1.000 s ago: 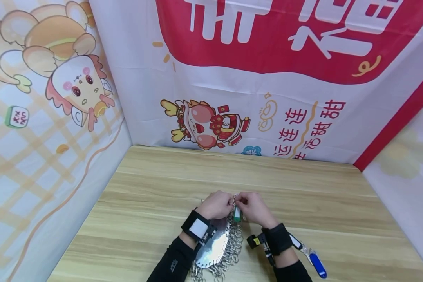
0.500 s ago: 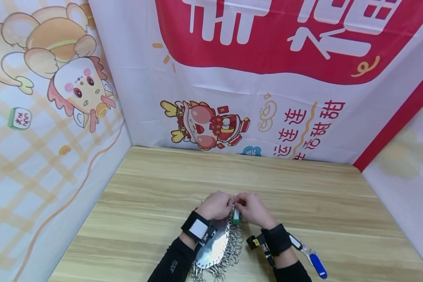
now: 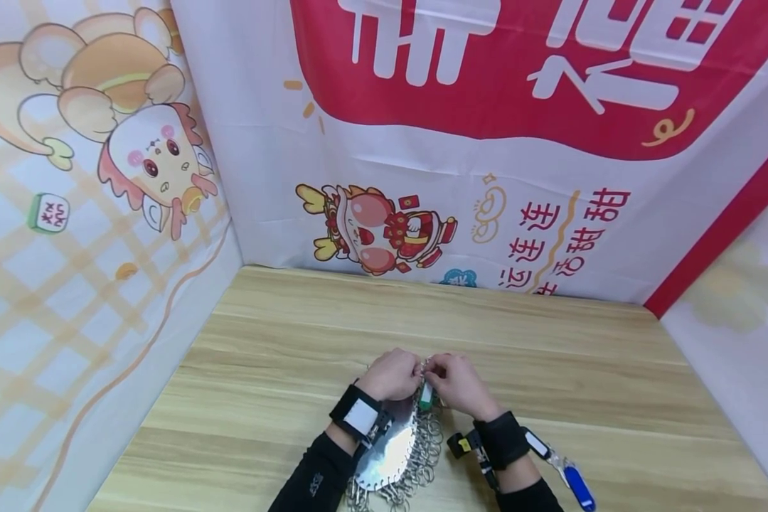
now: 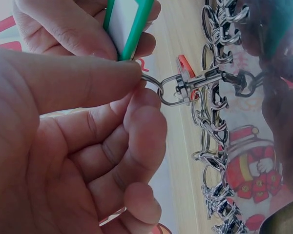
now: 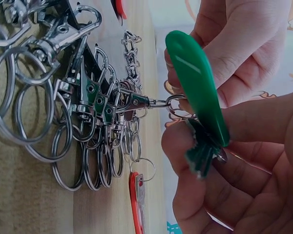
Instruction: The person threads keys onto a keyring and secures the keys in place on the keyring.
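Note:
My left hand (image 3: 393, 375) pinches a split ring (image 4: 160, 90) between thumb and forefinger. That ring joins a swivel clasp (image 4: 200, 82) hooked at the edge of a shiny metal plate (image 3: 387, 444). Close beside it, my right hand (image 3: 462, 387) grips a green key tag (image 5: 198, 83) and a key (image 5: 199, 151), with the thumb against the tag. In the head view the green tag hangs just below the fingertips. Many more clasps with rings (image 5: 68, 146) line the plate's edge. The left forearm hides part of the plate.
Right of the right wrist, a blue key tag (image 3: 578, 487) and a white-labelled tag (image 3: 536, 442) lie on the wooden table (image 3: 281, 334) with keys. A red key tag (image 5: 135, 200) with a key hangs from a ring. Printed cloth walls (image 3: 384, 156) stand behind and at the sides.
The right hand has dropped slightly, and the green key tag has swung a little left and down. The left hand keeps its pinch in nearly the same place.

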`<state>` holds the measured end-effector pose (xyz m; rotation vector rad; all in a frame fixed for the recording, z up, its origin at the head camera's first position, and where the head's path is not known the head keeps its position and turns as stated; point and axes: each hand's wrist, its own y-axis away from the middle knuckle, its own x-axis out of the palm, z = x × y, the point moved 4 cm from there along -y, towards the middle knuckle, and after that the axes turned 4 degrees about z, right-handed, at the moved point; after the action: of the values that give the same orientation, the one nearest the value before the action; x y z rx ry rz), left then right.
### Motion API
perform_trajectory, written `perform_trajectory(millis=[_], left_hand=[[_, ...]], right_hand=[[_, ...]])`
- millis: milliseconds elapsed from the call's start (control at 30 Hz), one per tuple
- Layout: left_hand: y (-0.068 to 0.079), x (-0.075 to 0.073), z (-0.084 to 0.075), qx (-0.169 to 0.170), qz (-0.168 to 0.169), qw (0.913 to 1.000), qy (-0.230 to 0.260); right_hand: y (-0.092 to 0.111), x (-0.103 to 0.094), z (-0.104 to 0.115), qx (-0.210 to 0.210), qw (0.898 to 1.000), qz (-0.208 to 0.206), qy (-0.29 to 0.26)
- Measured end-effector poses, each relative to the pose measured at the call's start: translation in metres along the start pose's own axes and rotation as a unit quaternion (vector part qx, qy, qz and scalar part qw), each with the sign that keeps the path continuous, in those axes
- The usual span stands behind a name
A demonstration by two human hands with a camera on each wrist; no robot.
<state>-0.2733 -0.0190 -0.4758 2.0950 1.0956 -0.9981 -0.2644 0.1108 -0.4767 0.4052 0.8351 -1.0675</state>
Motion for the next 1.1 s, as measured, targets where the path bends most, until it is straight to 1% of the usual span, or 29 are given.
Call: perform_trajectory(millis=[267, 700, 933, 1100], left_hand=[[0.0005, -0.0001, -0.0004, -0.004, -0.004, 1.0, -0.004], [0.0026, -0.0003, -0.0008, -0.004, -0.003, 1.0, -0.005], [0.0029, -0.0007, -0.0002, -0.006, -0.013, 0.9998, -0.011], [0.0027, -0.0022, -0.0007, -0.008, -0.018, 0.9998, -0.005]], right_hand=[[-0.0007, 0.0037, -0.0033, -0.002, 1.0, 0.005, -0.014], [-0.0001, 0.004, -0.001, -0.012, 1.0, 0.001, 0.002], [-0.0003, 0.005, -0.0007, -0.009, 1.0, 0.004, -0.002], [-0.0006, 0.0058, -0.0019, -0.004, 1.0, 0.004, -0.01]])
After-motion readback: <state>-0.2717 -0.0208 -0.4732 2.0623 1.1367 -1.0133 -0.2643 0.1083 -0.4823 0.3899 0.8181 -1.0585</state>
